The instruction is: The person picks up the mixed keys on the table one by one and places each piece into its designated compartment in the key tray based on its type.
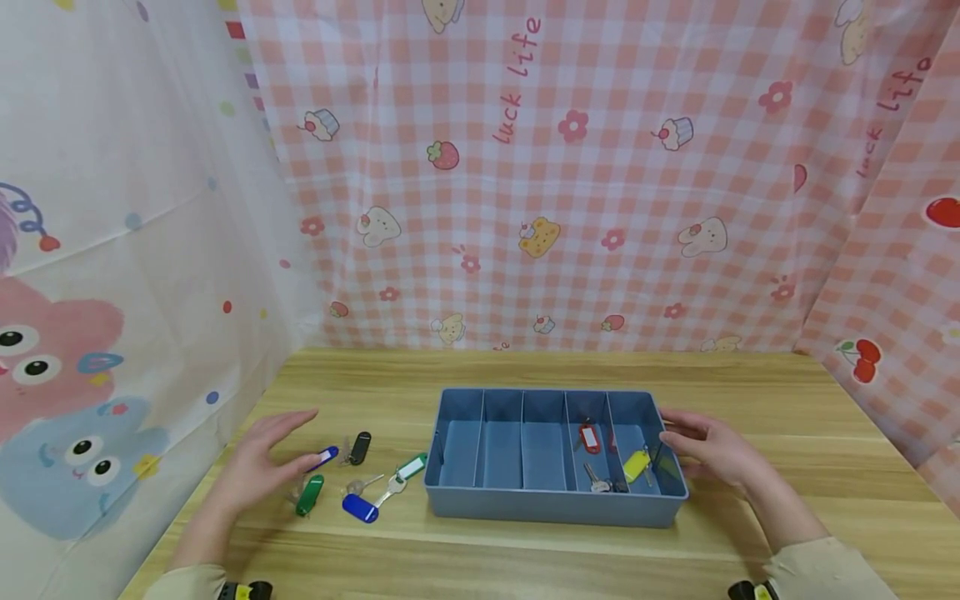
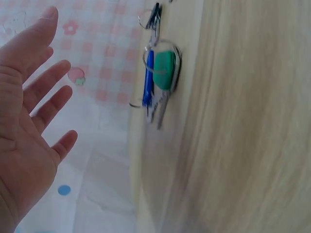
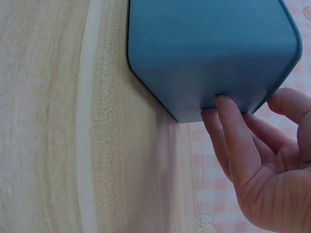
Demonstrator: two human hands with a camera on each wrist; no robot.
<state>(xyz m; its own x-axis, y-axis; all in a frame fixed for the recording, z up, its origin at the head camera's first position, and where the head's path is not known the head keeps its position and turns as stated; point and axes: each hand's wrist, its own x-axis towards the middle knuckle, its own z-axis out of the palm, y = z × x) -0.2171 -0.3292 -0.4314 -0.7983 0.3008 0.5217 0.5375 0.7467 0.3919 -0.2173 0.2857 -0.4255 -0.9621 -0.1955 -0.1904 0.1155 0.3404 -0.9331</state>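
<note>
My left hand point(image 1: 258, 460), fingers spread and nothing held, hovers over the left group of tagged keys. Nearest it lie a key with a green tag point(image 1: 309, 495) and one with a blue tag point(image 1: 324, 457). A black-tagged key point(image 1: 361, 448), another blue tag point(image 1: 361, 508) and a green-framed tag point(image 1: 412, 467) lie farther right. My right hand point(image 1: 708, 450) grips the right end of a blue divided tray point(image 1: 551, 504), thumb at the rim and fingers against the outer wall. A yellow tag point(image 1: 637, 466) sits in its rightmost compartment, a red tag point(image 1: 589, 438) one compartment left.
A silver key point(image 1: 597, 479) with a dark tag lies near the red one in the tray. The wooden table point(image 1: 390, 554) meets a pink checked curtain point(image 1: 555, 183) at the back and a white printed curtain point(image 1: 180, 275) on the left.
</note>
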